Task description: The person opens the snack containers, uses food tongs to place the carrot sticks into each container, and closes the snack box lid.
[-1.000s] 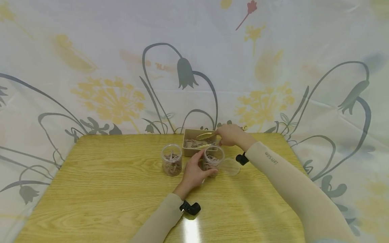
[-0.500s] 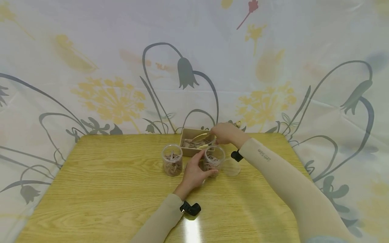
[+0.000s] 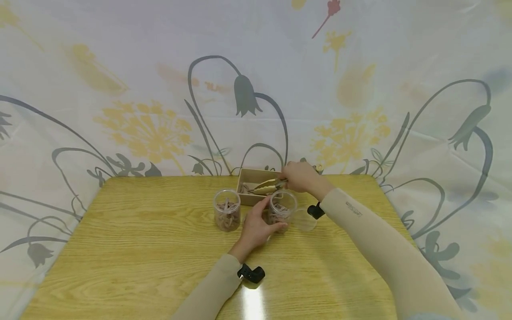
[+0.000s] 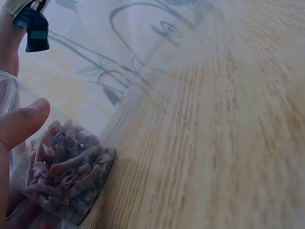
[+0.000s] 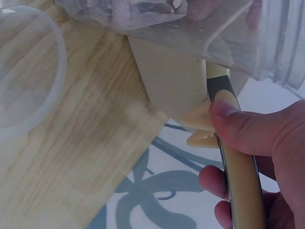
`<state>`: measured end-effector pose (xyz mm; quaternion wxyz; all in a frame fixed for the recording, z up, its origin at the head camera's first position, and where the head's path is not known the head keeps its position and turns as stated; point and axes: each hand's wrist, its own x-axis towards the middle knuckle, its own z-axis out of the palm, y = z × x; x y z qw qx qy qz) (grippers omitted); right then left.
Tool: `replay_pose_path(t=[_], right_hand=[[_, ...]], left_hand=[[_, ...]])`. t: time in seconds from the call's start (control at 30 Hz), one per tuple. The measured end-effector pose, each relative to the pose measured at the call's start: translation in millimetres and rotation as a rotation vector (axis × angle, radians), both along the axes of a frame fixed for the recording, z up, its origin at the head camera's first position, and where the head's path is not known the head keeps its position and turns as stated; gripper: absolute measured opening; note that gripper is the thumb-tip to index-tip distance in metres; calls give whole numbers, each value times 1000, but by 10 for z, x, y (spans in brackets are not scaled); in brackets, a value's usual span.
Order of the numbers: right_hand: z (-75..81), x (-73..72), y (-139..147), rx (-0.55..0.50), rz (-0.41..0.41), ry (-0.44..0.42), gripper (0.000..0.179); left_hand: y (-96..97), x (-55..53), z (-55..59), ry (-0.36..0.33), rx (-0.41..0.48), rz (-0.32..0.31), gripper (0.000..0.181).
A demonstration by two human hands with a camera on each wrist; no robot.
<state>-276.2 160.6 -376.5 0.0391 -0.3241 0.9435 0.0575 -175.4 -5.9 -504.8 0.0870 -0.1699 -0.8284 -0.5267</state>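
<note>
My left hand grips a clear round jar, thumb across its near side. Through the wall, in the left wrist view, brownish-pink dried strips fill the lower part. The jar is uncapped and stands upright on the table. Just behind it, my right hand holds yellow-and-metal tongs, whose two tips reach left into a beige rectangular box. More strips lie on the box floor. The right wrist view shows thumb and fingers wrapped round the tongs' handle.
A second clear jar holding similar strips stands left of my left hand. A clear round lid lies flat right of the gripped jar. The wood-grain table ends at a flower-printed curtain close behind the box.
My right hand has shifted left and back a little with the tongs, whose tips are now closer together. The box has slid slightly left. My left hand and the jar keep still.
</note>
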Motion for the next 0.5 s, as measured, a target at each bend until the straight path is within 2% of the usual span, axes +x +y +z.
replay_pose_path(t=[0.2,0.5], right_hand=[[-21,26,115,-75,-45,-46,35],[109,55,293,-203,-107,-98,37]], left_hand=[[4,-1,-3,-9,-17,9,87],[9,8,9,-27,-51,19,87]])
